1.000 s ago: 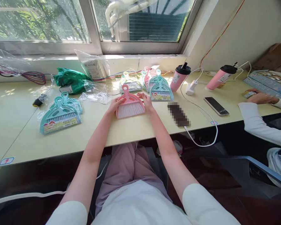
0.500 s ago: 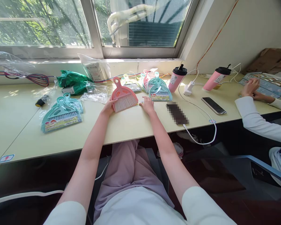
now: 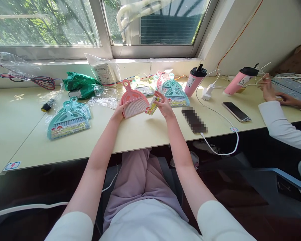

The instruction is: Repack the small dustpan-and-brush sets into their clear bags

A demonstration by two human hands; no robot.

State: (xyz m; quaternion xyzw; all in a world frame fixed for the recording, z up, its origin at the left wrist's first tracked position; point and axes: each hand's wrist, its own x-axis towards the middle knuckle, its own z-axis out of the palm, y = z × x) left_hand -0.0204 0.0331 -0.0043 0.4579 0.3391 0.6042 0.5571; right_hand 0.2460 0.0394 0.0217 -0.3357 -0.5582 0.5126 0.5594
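My left hand [image 3: 119,111] grips the left edge of a pink dustpan and brush set [image 3: 133,100], held with its white bristles facing me and its handle pointing to the window. In my right hand [image 3: 164,104] is a printed card label [image 3: 152,105], pinched between the fingers just right of the bristles. Teal dustpan and brush sets [image 3: 68,118] in clear wrapping lie to the left. More teal sets [image 3: 175,92] lie behind my right hand, beside another pink one [image 3: 161,80] and a pale green one [image 3: 141,86].
A green plastic bag [image 3: 80,85], clear wrapping [image 3: 104,99] and a screwdriver [image 3: 47,105] lie toward the back left. On the right are pink cups [image 3: 194,82], a charger [image 3: 207,92], a charging phone [image 3: 193,119] and another phone [image 3: 236,111]. A co-worker's hands [image 3: 271,90] are at far right.
My right hand has lifted the card label off the table beside the dustpan and tilted it up. The view has shifted slightly, and the co-worker's hand has risen.
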